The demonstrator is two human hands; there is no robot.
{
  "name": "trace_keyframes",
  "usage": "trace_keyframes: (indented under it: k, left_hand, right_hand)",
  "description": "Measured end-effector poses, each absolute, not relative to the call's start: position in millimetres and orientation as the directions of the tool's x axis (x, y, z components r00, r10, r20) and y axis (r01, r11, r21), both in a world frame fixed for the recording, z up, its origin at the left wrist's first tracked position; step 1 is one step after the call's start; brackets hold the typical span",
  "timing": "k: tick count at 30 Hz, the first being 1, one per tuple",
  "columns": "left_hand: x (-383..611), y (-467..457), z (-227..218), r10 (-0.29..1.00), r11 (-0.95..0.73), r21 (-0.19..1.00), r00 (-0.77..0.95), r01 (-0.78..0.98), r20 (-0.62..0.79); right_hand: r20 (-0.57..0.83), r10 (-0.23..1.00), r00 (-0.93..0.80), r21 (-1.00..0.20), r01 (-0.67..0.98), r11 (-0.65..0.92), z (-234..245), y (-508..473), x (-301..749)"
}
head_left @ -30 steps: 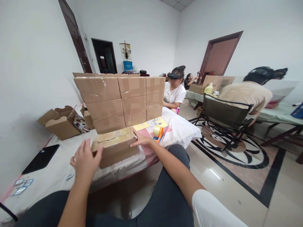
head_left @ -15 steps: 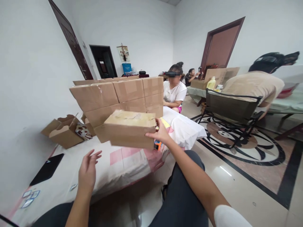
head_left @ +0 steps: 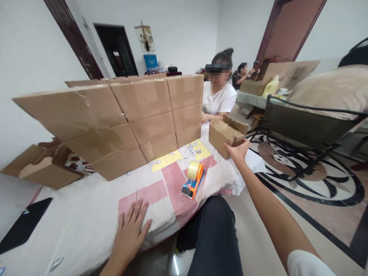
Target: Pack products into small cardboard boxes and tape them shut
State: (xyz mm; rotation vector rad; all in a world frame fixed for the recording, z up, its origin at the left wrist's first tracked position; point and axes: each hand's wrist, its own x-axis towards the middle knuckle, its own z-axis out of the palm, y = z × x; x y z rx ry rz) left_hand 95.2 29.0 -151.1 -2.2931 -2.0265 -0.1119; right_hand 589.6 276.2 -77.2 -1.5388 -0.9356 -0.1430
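Moved: box (head_left: 222,135) now far right, left hand (head_left: 130,232) came down | right hand (head_left: 237,151): fingers curled on box, holding it | left hand: flat, fingers spread, on table (head_left: 86,207)

Straight before you stands a wall of sealed brown cartons (head_left: 143,115), three rows high. At its foot lie two yellow sheets (head_left: 166,160), and nearer to you a tape dispenser (head_left: 193,179) with a yellowish roll. Far at your left are open cardboard boxes (head_left: 43,168) and a flat black thing (head_left: 24,226) - I cannot tell what it is. Behind the cartons sits a person in a white shirt (head_left: 220,100). At your right you have a dark folding chair (head_left: 304,124), and behind it a yellow bottle (head_left: 271,86).
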Motion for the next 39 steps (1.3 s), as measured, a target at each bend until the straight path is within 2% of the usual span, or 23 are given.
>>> trace_keyframes:
  k: [3, 8, 10, 12, 15, 17, 19, 21, 23, 25, 26, 28, 31, 33, 35, 37, 39]
  left_hand:
    - [91.8, 28.5, -151.4, 0.985, -0.121, -0.031, 0.123, 0.992, 0.117]
    - [89.1, 28.9, -153.8, 0.982, -0.138, -0.059, 0.144, 0.989, 0.118]
    - [88.8, 28.8, -154.7, 0.979, -0.144, -0.051, 0.150, 0.988, 0.137]
    - [90.1, 28.5, -154.9, 0.975, -0.146, -0.028, 0.149, 0.989, 0.165]
    - [94.8, 28.1, -154.1, 0.971, -0.145, 0.043, 0.134, 0.988, 0.196]
    - [95.4, 28.4, -151.8, 0.976, -0.138, 0.129, 0.113, 0.982, 0.184]
    - [87.8, 29.0, -146.2, 0.987, -0.140, 0.276, 0.114, 0.951, 0.110]
    - [67.2, 29.5, -135.6, 0.986, -0.141, 0.507, 0.167, 0.850, -0.006]
    - [32.6, 30.0, -119.2, 0.980, -0.076, 0.739, 0.185, 0.669, -0.066]
    - [-12.5, 31.3, -98.4, 0.999, 0.008, 0.865, 0.042, 0.502, -0.034]
    - [-37.1, 32.6, -87.6, 0.997, 0.023, 0.887, -0.070, 0.461, 0.011]
    - [-87.2, 38.0, -67.6, 0.941, 0.019, 0.906, -0.314, 0.423, 0.127]
    - [-155.0, 55.5, -48.2, 0.739, -0.013, 0.928, -0.622, 0.373, 0.261]
    - [-190.3, 73.5, -42.2, 0.594, -0.003, 0.939, -0.754, 0.345, 0.279]
    - [-215.2, 95.3, -37.6, 0.490, 0.101, 0.895, -0.805, 0.434, 0.335]
    - [-231.1, 120.1, -30.8, 0.495, 0.188, 0.794, -0.754, 0.579, 0.432]
    - [-241.3, 146.6, -20.5, 0.584, 0.219, 0.696, -0.664, 0.683, 0.468]
  right_hand:
    - [0.538, 0.530, 0.655, -0.782, 0.622, 0.024, -93.9, 322.4, 575.0]
    - [0.439, 0.662, 0.608, -0.781, 0.622, -0.054, -83.3, 394.7, 540.9]
    - [0.334, 0.744, 0.578, -0.802, 0.589, -0.098, -74.6, 408.2, 533.4]
    - [0.167, 0.809, 0.564, -0.827, 0.527, -0.197, -66.5, 408.9, 528.5]
    - [-0.063, 0.789, 0.611, -0.799, 0.443, -0.406, -56.3, 389.7, 518.3]
    - [-0.073, 0.773, 0.630, -0.774, 0.453, -0.442, -50.1, 369.1, 505.1]
    - [0.004, 0.811, 0.584, -0.771, 0.518, -0.370, -42.6, 347.0, 484.4]
    - [0.095, 0.872, 0.480, -0.763, 0.598, -0.246, -32.4, 326.3, 454.3]
    - [0.163, 0.939, 0.304, -0.739, 0.667, -0.088, -20.0, 307.3, 412.2]
    - [0.195, 0.980, 0.043, -0.711, 0.695, 0.111, -8.5, 288.9, 356.2]
    - [0.204, 0.973, -0.108, -0.698, 0.681, 0.222, -4.6, 279.3, 323.3]
    - [0.218, 0.878, -0.427, -0.677, 0.582, 0.451, -2.7, 258.8, 249.8]
    - [0.231, 0.707, -0.669, -0.693, 0.397, 0.602, -14.9, 228.3, 132.4]
    - [0.220, 0.651, -0.727, -0.695, 0.351, 0.628, -27.7, 214.5, 58.1]
    - [0.209, 0.678, -0.704, -0.695, 0.381, 0.610, -39.1, 210.9, -7.7]
    - [0.230, 0.731, -0.642, -0.686, 0.427, 0.590, -47.0, 217.9, -61.9]
    - [0.213, 0.808, -0.550, -0.685, 0.506, 0.525, -52.2, 231.9, -103.0]
